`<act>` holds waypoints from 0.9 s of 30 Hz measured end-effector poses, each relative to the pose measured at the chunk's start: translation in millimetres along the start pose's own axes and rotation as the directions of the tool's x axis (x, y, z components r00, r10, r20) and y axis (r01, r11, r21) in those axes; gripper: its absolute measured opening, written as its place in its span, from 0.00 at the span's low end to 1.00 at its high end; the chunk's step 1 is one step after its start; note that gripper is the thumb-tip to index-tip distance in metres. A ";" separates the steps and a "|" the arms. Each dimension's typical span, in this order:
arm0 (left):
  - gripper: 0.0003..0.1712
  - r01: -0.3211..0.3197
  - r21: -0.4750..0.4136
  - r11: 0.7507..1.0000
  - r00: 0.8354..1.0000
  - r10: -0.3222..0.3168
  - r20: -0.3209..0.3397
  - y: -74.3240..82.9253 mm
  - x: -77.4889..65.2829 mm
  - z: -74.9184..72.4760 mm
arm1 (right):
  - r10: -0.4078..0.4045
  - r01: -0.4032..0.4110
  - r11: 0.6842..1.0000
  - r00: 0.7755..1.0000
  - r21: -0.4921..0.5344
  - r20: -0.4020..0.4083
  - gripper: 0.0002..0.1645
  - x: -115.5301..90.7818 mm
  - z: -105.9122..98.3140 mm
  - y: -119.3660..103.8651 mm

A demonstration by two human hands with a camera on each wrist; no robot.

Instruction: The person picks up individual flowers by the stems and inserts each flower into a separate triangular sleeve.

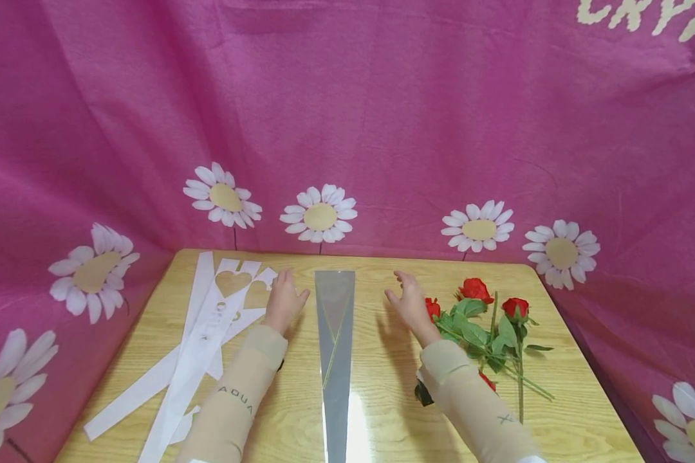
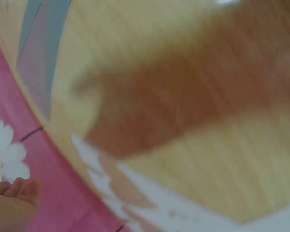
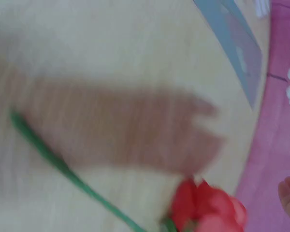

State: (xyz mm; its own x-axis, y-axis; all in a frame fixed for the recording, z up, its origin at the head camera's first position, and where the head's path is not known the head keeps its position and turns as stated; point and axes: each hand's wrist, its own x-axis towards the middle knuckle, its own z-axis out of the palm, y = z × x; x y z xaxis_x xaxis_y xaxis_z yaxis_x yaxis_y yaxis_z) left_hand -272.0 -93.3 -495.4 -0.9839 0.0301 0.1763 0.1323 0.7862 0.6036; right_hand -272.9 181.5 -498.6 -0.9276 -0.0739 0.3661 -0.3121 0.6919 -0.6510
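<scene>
My left hand (image 1: pixel 286 302) hovers over the table with relaxed fingers, just right of several white tapered flower sleeves (image 1: pixel 199 337) with heart-shaped windows. Between my two hands lies a long grey tapered flower sleeve (image 1: pixel 337 321) with thin yellow lines, its wide end towards the back. My right hand (image 1: pixel 412 305), also loosely spread and holding nothing, is raised left of several red roses (image 1: pixel 515 307) with green stems. The left wrist view catches only the fingers (image 2: pixel 26 191) at its lower left corner. In the right wrist view a rose (image 3: pixel 210 208) lies beneath that hand.
The wooden table (image 1: pixel 376 399) has rounded far corners. A pink cloth (image 1: pixel 382 128) printed with white daisies hangs behind it and along both sides. White sleeves overlap at the left, and rose stems cross one another at the right.
</scene>
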 end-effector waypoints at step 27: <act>0.17 0.403 -0.027 0.915 0.915 -0.403 -0.013 35.2 -33.0 61.0 | 0.372 -0.381 0.917 0.923 0.114 0.096 0.08 -27.5 193.8 130.0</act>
State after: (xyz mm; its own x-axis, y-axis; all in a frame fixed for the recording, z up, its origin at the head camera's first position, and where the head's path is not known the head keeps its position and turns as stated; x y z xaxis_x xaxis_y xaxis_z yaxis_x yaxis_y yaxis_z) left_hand -242.3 -29.0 -527.4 -0.9520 -0.2974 -0.0722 -0.2722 0.7148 0.6442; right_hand -327.8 134.3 -722.2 -0.9923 0.1199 0.0323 0.0437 0.5807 -0.8129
